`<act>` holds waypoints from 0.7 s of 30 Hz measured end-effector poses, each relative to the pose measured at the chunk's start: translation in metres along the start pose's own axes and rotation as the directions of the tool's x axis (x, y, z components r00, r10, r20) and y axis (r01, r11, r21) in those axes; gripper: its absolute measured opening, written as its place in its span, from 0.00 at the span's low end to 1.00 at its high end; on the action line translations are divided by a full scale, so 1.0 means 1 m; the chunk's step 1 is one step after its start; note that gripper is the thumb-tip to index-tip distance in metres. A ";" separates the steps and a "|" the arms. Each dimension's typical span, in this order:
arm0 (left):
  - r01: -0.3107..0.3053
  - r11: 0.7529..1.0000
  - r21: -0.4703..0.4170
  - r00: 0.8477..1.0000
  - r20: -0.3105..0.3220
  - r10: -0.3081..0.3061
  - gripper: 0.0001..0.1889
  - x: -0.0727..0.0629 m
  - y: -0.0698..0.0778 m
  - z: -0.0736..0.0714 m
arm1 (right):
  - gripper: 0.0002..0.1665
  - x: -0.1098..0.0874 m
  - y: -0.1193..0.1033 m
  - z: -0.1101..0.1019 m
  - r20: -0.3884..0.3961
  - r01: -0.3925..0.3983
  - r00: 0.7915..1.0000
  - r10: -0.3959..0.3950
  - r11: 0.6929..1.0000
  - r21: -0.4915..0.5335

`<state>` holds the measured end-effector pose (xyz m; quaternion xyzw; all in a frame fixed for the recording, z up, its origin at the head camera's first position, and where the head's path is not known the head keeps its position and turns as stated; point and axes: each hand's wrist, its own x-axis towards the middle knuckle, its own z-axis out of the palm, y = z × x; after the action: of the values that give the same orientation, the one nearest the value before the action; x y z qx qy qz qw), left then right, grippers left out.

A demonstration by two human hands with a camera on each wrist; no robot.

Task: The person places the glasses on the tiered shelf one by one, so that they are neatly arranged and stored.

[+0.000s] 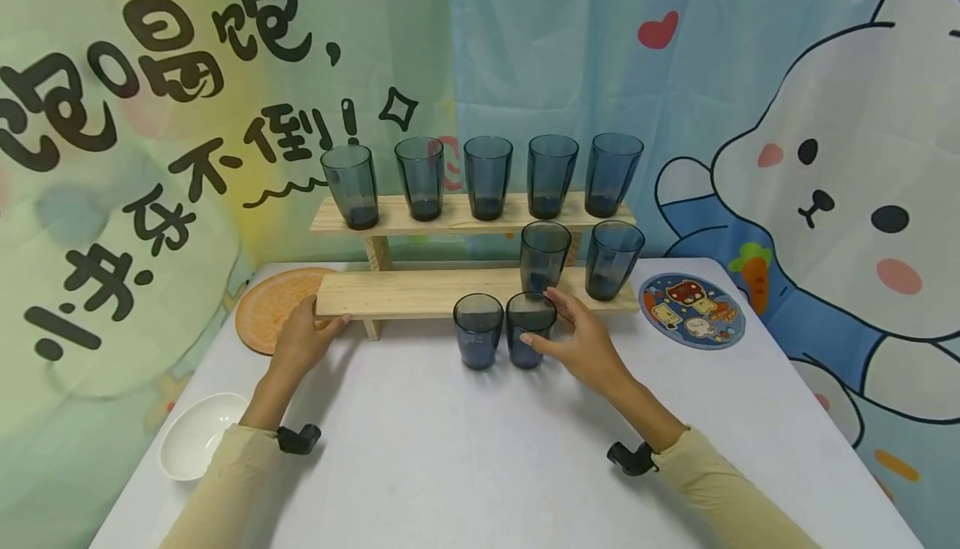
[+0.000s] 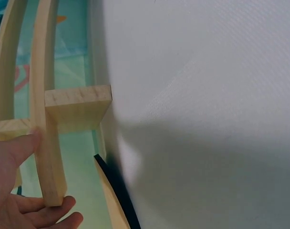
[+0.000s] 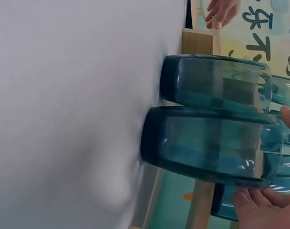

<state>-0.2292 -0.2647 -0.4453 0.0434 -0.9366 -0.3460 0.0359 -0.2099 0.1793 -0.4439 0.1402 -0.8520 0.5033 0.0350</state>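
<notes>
My left hand (image 1: 302, 339) grips the left end of the lower board of a two-tier wooden rack (image 1: 420, 292). In the left wrist view, the thumb lies against the board and the fingers (image 2: 48, 215) curl at its end. My right hand (image 1: 588, 351) holds a blue-tinted drinking glass (image 1: 519, 334) near its rim, thumb on one side and fingers on the other. That glass stands upright on the table in front of the rack. Close on its left stands a matching glass (image 1: 478, 336). Two more glasses stand at the lower board's right end, one being a glass (image 1: 615, 262) near the edge.
Several matching glasses, one a glass (image 1: 488, 178) in the middle, line the upper board. An orange round mat (image 1: 270, 307) lies left of the rack, a patterned round mat (image 1: 693, 311) right. A white bowl (image 1: 197, 441) sits at the white table's (image 1: 450, 466) left edge.
</notes>
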 end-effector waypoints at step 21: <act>-0.008 1.000 -0.004 1.000 -0.005 0.008 0.41 0.001 0.000 0.000 | 0.59 0.005 0.008 0.012 -0.028 -0.083 0.996 0.082 0.995 -0.052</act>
<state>-0.2302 -0.2648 -0.4458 0.0406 -0.9359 -0.3478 0.0396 -0.2162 0.1713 -0.4557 0.0974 -0.8695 0.4834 0.0291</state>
